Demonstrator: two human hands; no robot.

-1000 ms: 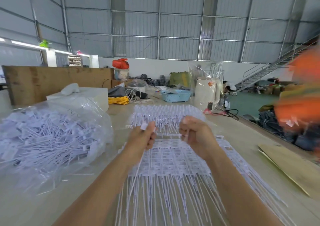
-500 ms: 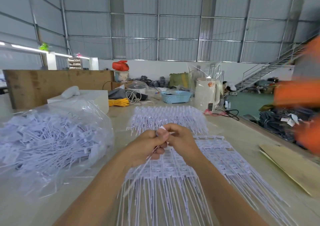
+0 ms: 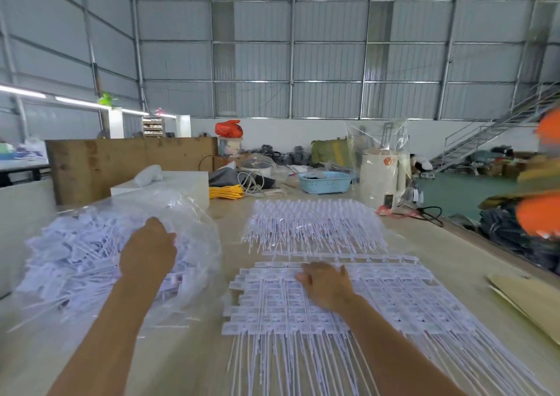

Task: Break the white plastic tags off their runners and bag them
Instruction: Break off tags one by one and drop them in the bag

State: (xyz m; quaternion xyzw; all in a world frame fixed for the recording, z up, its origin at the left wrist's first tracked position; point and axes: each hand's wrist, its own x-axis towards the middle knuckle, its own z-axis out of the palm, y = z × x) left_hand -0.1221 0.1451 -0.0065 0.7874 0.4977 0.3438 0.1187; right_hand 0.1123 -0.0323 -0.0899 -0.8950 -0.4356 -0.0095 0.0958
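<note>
Wooden table (image 3: pixel 212 350) carries everything — a clear bag (image 3: pixel 100 253) of loose tags at its left edge, a sheet of tags on runners (image 3: pixel 394 301) at the near middle, another stack (image 3: pixel 312 226) behind it. Left hand (image 3: pixel 148 251) reaches over the bag's mouth, fingers hidden — its grip cannot be told. Right hand (image 3: pixel 327 283) lies flat on the sheet, fingers spread, holding nothing.

— Stood under a grey corrugated metal wall (image 3: pixel 327 59) braced with steel posts?
— Yes. Lit by strip lights (image 3: pixel 78 102) at left. Showed a metal staircase (image 3: pixel 485 132) climbing at right, above a green floor (image 3: pixel 460 191).
— And the far edge of the table (image 3: pixel 430 244)?
— Backed by a plywood board (image 3: pixel 121 162) and a white box (image 3: pixel 178 185).
</note>
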